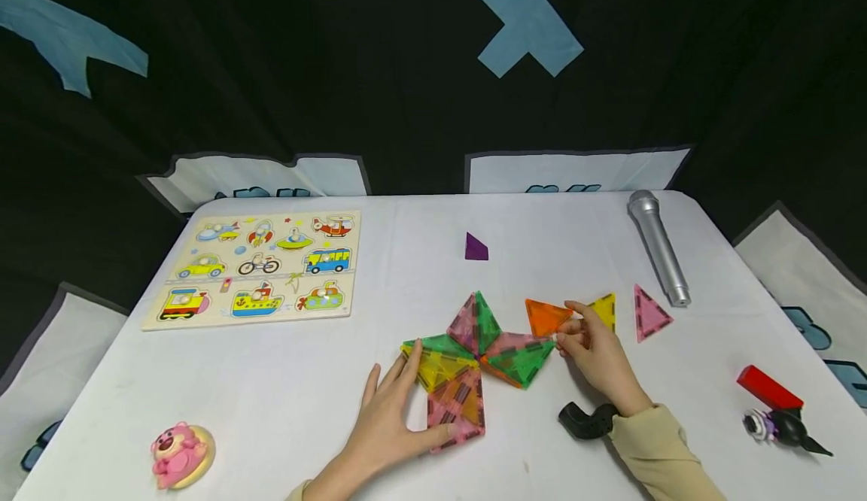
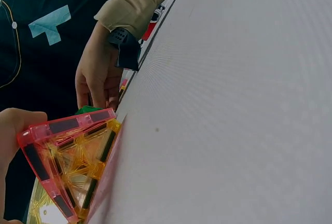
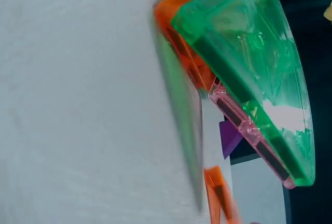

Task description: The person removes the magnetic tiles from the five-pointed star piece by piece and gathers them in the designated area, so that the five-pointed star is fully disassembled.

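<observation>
A star-like build of see-through magnetic tiles (image 1: 504, 371) stands on the table, with green, yellow, pink and orange triangular parts. My left hand (image 1: 387, 429) rests against its near left side, the index finger along the yellow part and the thumb at the pink lower tile (image 2: 65, 125). Those fingers are fairly straight and spread. Beside the tip of the green part (image 3: 249, 73), my right hand (image 1: 597, 354) pinches an orange triangle tile (image 1: 544, 317) at its right corner. A yellow triangle tile (image 1: 605, 310) lies partly behind the right fingers.
Right of that hand lie a pink triangle tile (image 1: 650, 313) and a silver microphone (image 1: 660, 249). A purple tile (image 1: 476, 247) is farther back. A wooden vehicle puzzle (image 1: 260, 269) and a pink bear figure (image 1: 179, 456) lie left; a red block (image 1: 768, 387) and small black toy (image 1: 786, 427) right.
</observation>
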